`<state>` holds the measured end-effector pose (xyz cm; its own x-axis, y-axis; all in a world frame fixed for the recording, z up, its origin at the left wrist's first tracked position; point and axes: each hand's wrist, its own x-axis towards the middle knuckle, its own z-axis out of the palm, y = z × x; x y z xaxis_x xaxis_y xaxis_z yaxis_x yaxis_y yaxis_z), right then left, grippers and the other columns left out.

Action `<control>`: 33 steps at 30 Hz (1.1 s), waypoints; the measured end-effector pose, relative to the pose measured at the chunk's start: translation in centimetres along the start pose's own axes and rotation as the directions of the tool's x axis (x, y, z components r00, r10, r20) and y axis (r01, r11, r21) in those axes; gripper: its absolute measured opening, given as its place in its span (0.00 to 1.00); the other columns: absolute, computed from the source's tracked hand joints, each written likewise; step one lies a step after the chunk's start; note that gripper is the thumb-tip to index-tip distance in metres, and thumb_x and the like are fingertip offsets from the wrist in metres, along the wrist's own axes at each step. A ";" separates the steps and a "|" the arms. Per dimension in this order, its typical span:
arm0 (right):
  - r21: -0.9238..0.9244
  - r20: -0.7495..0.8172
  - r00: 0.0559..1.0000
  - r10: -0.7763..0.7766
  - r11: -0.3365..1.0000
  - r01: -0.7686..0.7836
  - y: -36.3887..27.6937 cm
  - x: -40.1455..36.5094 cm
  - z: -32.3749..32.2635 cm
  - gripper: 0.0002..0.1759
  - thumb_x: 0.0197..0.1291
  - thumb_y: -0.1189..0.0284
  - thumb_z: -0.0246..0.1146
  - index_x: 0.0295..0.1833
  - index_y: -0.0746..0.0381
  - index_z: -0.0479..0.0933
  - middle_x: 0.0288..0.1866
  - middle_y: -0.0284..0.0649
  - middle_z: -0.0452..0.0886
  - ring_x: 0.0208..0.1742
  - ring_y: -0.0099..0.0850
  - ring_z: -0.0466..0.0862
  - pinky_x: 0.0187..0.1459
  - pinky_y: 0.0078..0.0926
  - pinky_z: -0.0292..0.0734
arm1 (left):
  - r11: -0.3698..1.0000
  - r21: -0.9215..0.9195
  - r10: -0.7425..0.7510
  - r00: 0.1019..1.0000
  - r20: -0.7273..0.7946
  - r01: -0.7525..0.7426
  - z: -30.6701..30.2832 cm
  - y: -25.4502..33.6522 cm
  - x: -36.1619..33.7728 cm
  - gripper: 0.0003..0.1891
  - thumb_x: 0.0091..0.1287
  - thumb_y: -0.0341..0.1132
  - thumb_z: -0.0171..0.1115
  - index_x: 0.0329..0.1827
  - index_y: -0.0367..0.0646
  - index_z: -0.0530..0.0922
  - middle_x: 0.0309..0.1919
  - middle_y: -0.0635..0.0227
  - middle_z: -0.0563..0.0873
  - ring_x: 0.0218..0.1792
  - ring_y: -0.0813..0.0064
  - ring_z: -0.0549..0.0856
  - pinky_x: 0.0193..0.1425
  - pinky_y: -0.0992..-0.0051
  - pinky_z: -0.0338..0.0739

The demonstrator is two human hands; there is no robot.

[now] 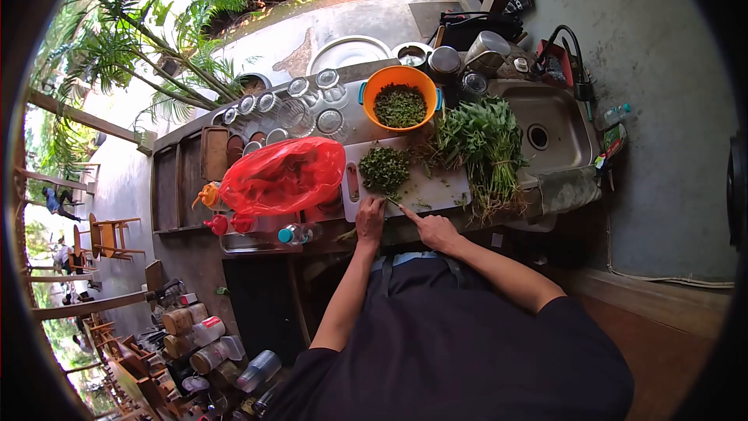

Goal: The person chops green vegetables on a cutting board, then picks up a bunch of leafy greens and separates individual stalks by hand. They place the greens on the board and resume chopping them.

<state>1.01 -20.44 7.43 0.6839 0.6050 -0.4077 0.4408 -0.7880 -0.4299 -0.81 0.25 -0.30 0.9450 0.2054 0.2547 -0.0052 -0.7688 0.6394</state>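
A white cutting board [436, 192] lies before me with a heap of chopped greens [385, 171] on its left half. My right hand [438, 232] is closed round a small knife [401, 206], index finger stretched along it, blade pointing left. At the board's near edge my left hand [370, 219] has its fingers drawn together beside the blade tip; what they hold, if anything, is too small to make out. A large bunch of leafy greens with roots [487, 144] rests on the board's right side. Behind the board stands an orange basin [379, 82] with chopped greens inside.
To the left sit a red plastic bag [284, 175], several upturned glasses [330, 122] and a bottle with a turquoise cap [299, 234]. On the right is a metal sink [571, 129] with a cloth [569, 189] over its front edge. Metal pots [445, 61] stand at the back.
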 end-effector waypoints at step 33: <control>-0.005 -0.038 0.998 -0.048 0.999 0.048 0.3 2.2 1.9 0.47 0.62 0.77 0.47 0.83 0.33 0.41 0.35 0.56 0.85 0.36 0.56 0.86 0.43 0.57 0.81 | 0.986 -0.045 -0.158 0.983 0.096 0.162 -0.9 -0.3 0.5 0.08 0.58 0.31 0.71 0.39 0.38 0.89 0.36 0.55 0.86 0.40 0.55 0.87 0.47 0.64 0.80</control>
<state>1.54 -19.07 4.84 0.6837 0.6373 -0.3557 0.4758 -0.7587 -0.4449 -0.59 1.14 0.24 0.9609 0.2650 0.0801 0.1336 -0.6973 0.7042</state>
